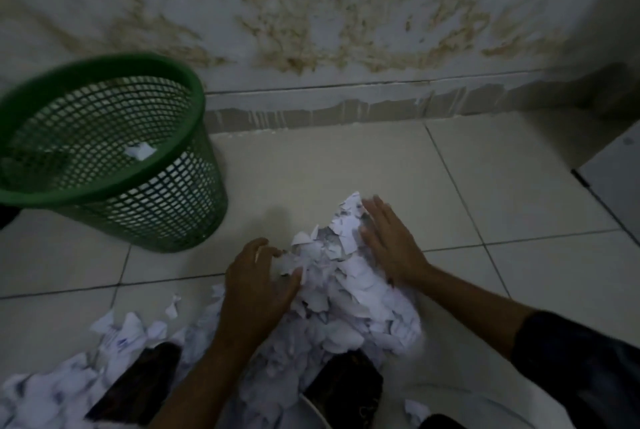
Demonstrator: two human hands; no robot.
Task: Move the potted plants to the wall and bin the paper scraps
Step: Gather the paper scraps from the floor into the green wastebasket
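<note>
Both hands, left (258,276) curled, right (388,241) flat, scooping scraps (349,290); bin (104,151) holds one piece; most remain; no plants seen.

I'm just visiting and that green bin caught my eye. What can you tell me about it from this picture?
The green bin looks like plastic: a round, solid rim above mesh sides of small square holes that narrow toward the base. It stands upright on the pale tiled floor, close to the stained wall, left of the paper heap. At least one white paper scrap lies inside; more white shows through the mesh. Neither hand touches it.
</note>
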